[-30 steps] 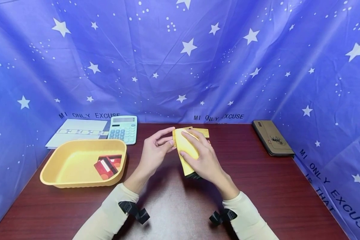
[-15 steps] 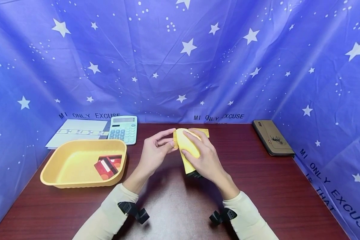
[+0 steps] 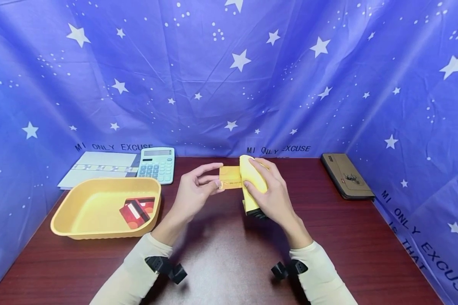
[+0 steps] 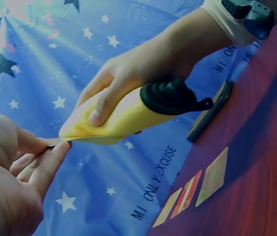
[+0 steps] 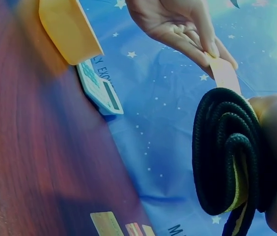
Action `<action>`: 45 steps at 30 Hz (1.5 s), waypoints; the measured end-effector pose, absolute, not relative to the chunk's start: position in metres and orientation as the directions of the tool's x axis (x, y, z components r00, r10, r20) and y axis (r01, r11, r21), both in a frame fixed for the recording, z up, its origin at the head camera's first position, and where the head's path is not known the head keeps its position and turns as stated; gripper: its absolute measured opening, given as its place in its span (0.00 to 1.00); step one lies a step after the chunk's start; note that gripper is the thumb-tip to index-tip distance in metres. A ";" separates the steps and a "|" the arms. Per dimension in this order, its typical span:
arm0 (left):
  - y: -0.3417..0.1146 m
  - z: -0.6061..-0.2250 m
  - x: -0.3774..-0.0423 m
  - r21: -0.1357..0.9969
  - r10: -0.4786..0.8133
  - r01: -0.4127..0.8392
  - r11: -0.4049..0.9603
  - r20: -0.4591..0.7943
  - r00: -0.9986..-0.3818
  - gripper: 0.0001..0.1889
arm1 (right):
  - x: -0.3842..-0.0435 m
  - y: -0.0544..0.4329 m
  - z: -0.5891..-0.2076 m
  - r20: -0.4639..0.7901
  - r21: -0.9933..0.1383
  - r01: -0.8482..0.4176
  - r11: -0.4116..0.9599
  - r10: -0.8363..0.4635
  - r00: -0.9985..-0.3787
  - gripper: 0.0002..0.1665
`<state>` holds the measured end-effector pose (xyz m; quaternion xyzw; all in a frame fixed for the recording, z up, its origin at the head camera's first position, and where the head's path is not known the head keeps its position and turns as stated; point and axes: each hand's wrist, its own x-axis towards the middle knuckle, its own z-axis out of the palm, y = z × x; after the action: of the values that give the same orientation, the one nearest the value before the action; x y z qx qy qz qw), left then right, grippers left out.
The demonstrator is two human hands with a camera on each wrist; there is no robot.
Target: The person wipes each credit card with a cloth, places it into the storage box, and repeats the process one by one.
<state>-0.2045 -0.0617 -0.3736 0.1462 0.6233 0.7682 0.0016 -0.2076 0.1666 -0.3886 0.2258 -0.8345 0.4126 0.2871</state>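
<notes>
Left hand (image 3: 192, 190) is pinching a gold card (image 3: 230, 173), probably stiff, best held by edges, above the table (image 3: 221, 264); right hand (image 3: 276, 195) is gripping soft-looking folded yellow cloth (image 3: 253, 177) over its other end.

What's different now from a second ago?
The right hand has moved the folded yellow cloth to the right, uncovering more of the gold card. The left hand still pinches that card's end. The tray and calculator stayed put.
</notes>
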 end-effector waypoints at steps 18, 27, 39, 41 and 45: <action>-0.073 -0.369 -0.208 0.963 0.171 0.234 -0.134 0.255 -0.952 0.23 | -0.213 0.177 -0.387 0.656 -0.572 -0.585 0.575 -0.108 -0.747 0.37; -0.076 -0.371 -0.210 0.967 0.193 0.231 -0.106 0.247 -0.950 0.18 | -0.214 0.184 -0.385 0.644 -0.601 -0.560 0.571 -0.069 -0.762 0.36; -0.080 -0.369 -0.208 0.966 0.159 0.256 0.032 0.248 -0.956 0.13 | -0.215 0.188 -0.384 0.634 -0.615 -0.547 0.567 -0.057 -0.771 0.36; -0.080 -0.368 -0.208 0.967 0.158 0.253 0.011 0.248 -0.956 0.14 | -0.215 0.188 -0.384 0.633 -0.616 -0.546 0.568 -0.056 -0.772 0.37; -0.081 -0.366 -0.209 0.973 0.171 0.230 -0.032 0.232 -0.958 0.15 | -0.215 0.189 -0.383 0.627 -0.618 -0.539 0.573 -0.054 -0.777 0.37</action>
<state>-0.2094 -0.0808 -0.3662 0.1441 0.6954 0.7037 -0.0208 -0.2146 0.1892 -0.3834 0.1764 -0.8401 0.4272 0.2838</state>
